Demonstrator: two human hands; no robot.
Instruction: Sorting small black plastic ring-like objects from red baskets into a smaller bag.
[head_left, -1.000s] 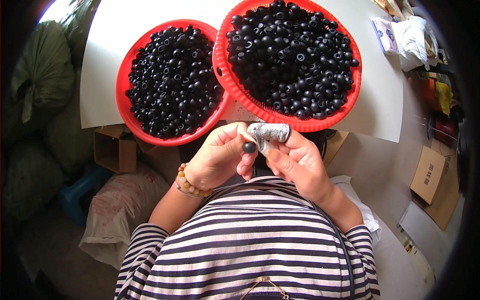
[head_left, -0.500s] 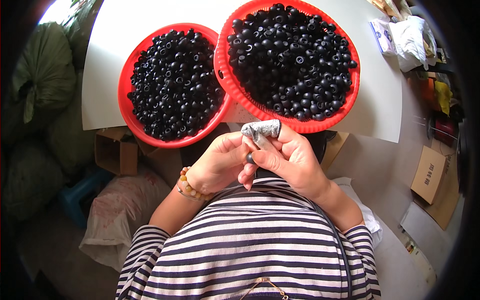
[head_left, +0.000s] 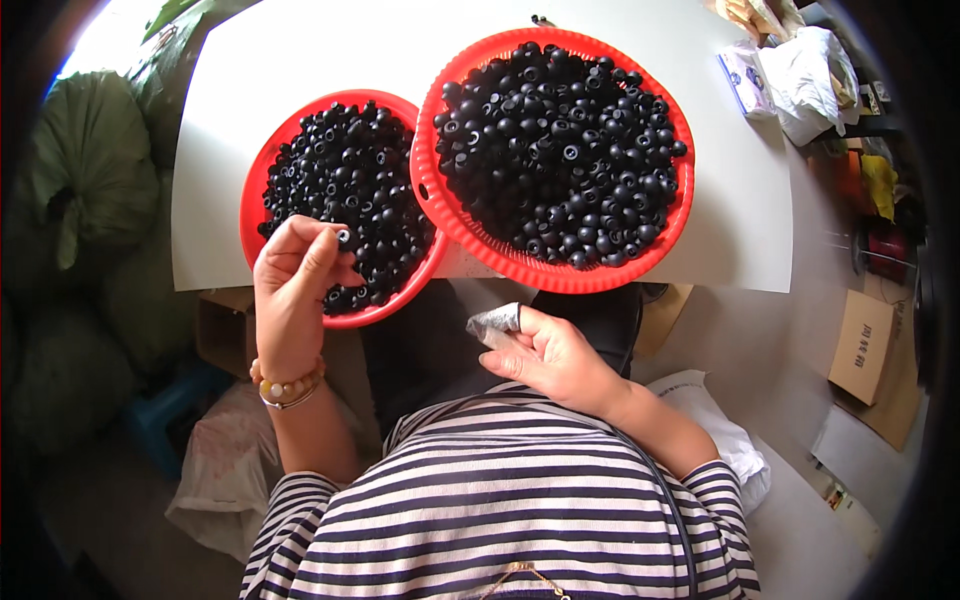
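My left hand (head_left: 295, 285) is raised over the near edge of the left red basin (head_left: 257, 170), pinching a small round black piece (head_left: 343, 237) with a pale hole between thumb and fingertips. Under and beyond it lies a heap of similar black pieces (head_left: 345, 165). My right hand (head_left: 555, 358) hovers in front of my striped top, fingers curled and thumb drawn toward the index finger. A grey finger wrap (head_left: 495, 322) covers that index finger. Whether anything small sits between thumb and wrap I cannot make out.
A larger red basket (head_left: 683, 215), heaped with black pieces, overlaps the left basin on the white table (head_left: 740, 230). Green sacks (head_left: 95, 170) stand at left, a pale sack (head_left: 225, 465) below. Cardboard (head_left: 862, 345) and white bags (head_left: 805, 80) lie at right.
My hands were together at my front with a black piece between them. The left has moved up and left to the basin holding a piece; the right has lowered slightly.
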